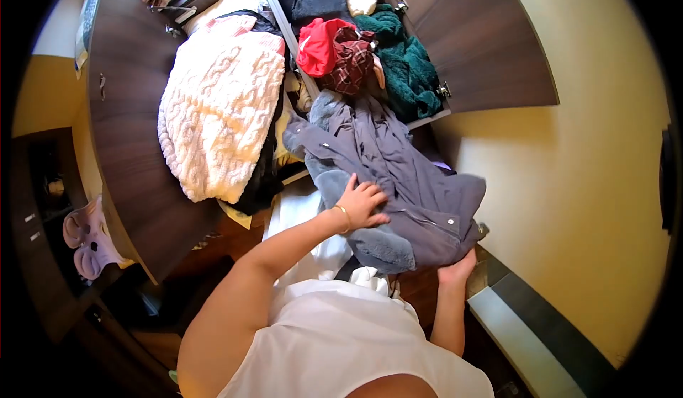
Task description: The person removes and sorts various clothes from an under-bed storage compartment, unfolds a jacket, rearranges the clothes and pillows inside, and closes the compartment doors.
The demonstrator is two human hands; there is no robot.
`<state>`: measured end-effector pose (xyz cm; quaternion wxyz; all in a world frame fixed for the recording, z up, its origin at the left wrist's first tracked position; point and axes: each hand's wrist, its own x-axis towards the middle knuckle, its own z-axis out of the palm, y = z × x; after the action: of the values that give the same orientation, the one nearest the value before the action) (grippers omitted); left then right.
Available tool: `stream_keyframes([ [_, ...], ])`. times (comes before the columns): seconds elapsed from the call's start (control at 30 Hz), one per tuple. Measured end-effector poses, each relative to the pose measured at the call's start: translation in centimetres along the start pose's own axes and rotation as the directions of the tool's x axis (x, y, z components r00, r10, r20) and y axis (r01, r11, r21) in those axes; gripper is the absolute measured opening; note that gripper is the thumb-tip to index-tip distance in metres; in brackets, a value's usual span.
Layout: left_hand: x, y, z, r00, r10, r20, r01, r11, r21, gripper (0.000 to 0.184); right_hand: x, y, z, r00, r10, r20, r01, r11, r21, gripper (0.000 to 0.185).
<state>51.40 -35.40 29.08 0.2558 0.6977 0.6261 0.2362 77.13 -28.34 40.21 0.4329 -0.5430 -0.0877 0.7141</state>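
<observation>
A grey jacket (pixel 398 163) with a blue-grey fluffy lining (pixel 380 248) lies spread in front of me, its upper part reaching up to the cupboard. My left hand (pixel 361 203) rests on the middle of the jacket, fingers apart, with a bracelet on the wrist. At the jacket's lower right corner, my right hand (pixel 457 268) holds the edge from underneath. Its fingers are mostly hidden behind the cloth.
An open cupboard has brown doors at left (pixel 142 120) and right (pixel 477 42). A cream cable-knit sweater (pixel 224 113) hangs from its left side. Red cloth (pixel 317 46), plaid cloth (pixel 350 60) and dark green fluffy cloth (pixel 405 64) fill the right side. A yellow wall (pixel 576 206) stands right.
</observation>
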Motion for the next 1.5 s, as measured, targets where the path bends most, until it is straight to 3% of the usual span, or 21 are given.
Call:
stream_keyframes([
  [0.07,-1.7,1.6,0.9,0.955,0.02,0.295,0.022,0.99,-0.138,0.048,-0.3,-0.6,-0.7,0.998,-0.053,0.038,0.055,0.998,-0.032,0.04],
  [0.2,-5.5,6.8,1.9,0.94,0.255,0.227,-0.148,0.904,-0.401,0.047,-5.9,-3.4,-0.8,0.938,-0.292,0.187,0.33,0.917,-0.224,0.034],
  [0.27,-6.5,10.9,0.9,0.945,0.304,0.121,-0.203,0.834,-0.514,0.046,-8.5,-5.9,-1.4,0.928,-0.369,0.058,0.373,0.92,-0.12,0.031],
  [0.4,-7.2,16.8,-1.3,0.91,0.407,-0.074,-0.349,0.658,-0.667,0.039,-14.4,-10.5,-3.0,0.789,-0.536,0.302,0.574,0.817,-0.05,0.033],
  [0.5,-8.8,20.1,-3.3,0.89,0.395,0.227,-0.083,0.631,-0.771,0.043,-18.0,-12.6,-3.8,0.627,-0.587,0.512,0.636,0.765,0.097,0.041],
  [0.57,-10.5,22.7,-4.2,0.892,0.429,0.142,-0.103,0.499,-0.861,0.047,-19.9,-13.8,-3.0,0.53,-0.574,0.624,0.601,0.773,0.201,0.042],
  [0.63,-12.1,24.8,-5.4,0.884,0.465,0.051,-0.169,0.418,-0.893,0.05,-20.7,-14.7,-2.8,0.547,-0.663,0.511,0.71,0.691,0.136,0.043],
  [0.73,-13.6,25.4,-6.5,0.866,0.476,0.152,-0.14,0.524,-0.84,0.042,-20.8,-14.2,-1.8,0.593,-0.705,0.389,0.757,0.653,0.028,0.043],
  [0.93,-16.3,22.6,-9.9,0.859,0.506,0.082,-0.282,0.6,-0.748,0.037,-21.6,-10.1,-0.4,0.628,-0.689,0.361,0.712,0.697,0.091,0.041],
  [1.07,-18.7,21.4,-12.6,0.875,0.475,0.097,-0.272,0.646,-0.713,0.034,-22.8,-6.8,3.1,0.696,-0.674,0.249,0.665,0.735,0.129,0.04],
  [1.1,-19.1,20.4,-13.7,0.895,0.438,0.087,-0.281,0.704,-0.652,0.031,-22.2,-6.1,3.7,0.7,-0.636,0.323,0.617,0.767,0.173,0.04],
  [1.13,-19.1,18.9,-15.2,0.898,0.439,-0.004,-0.346,0.703,-0.622,0.028,-22.1,-5.1,5.1,0.677,-0.673,0.299,0.663,0.734,0.149,0.037],
  [1.2,-18.5,15.0,-19.1,0.952,0.306,-0.005,-0.278,0.858,-0.431,0.022,-21.7,-4.1,7.3,0.679,-0.619,0.394,0.582,0.782,0.225,0.033],
  [1.23,-18.1,13.3,-21.3,0.937,0.222,-0.27,-0.344,0.723,-0.599,0.017,-21.9,-3.3,9.3,0.649,-0.654,0.389,0.652,0.741,0.158,0.032],
  [1.27,-17.5,11.3,-23.9,0.958,0.117,-0.263,-0.255,0.764,-0.592,0.023,-22.3,-2.5,11.7,0.617,-0.685,0.388,0.713,0.695,0.093,0.031],
  [1.3,-16.5,9.0,-26.4,0.963,0.051,-0.263,-0.179,0.852,-0.492,0.025,-22.9,-2.0,14.2,0.549,-0.713,0.436,0.787,0.617,0.02,0.029],
  [1.33,-15.4,7.4,-29.1,0.868,0.093,-0.489,-0.261,0.921,-0.288,0.027,-23.6,-1.7,16.7,0.486,-0.727,0.484,0.845,0.532,-0.05,0.028],
  [1.37,-14.7,6.6,-32.1,0.882,-0.021,-0.471,-0.162,0.924,-0.346,0.025,-24.2,-1.5,18.9,0.486,-0.722,0.493,0.854,0.513,-0.089,0.028],
  [1.4,-13.1,4.4,-34.2,0.714,0.158,-0.682,-0.273,0.96,-0.064,0.024,-24.7,-1.5,21.0,0.483,-0.716,0.505,0.861,0.493,-0.124,0.028],
  [1.47,-12.5,4.6,-40.2,0.584,0.326,-0.743,-0.19,0.945,0.266,0.026,-25.1,-1.3,24.8,0.459,-0.717,0.525,0.867,0.491,-0.086,0.03],
  [1.5,-12.2,4.3,-42.7,0.573,0.319,-0.755,-0.092,0.94,0.328,0.026,-25.5,-1.1,26.5,0.457,-0.718,0.525,0.864,0.498,-0.071,0.031],
])
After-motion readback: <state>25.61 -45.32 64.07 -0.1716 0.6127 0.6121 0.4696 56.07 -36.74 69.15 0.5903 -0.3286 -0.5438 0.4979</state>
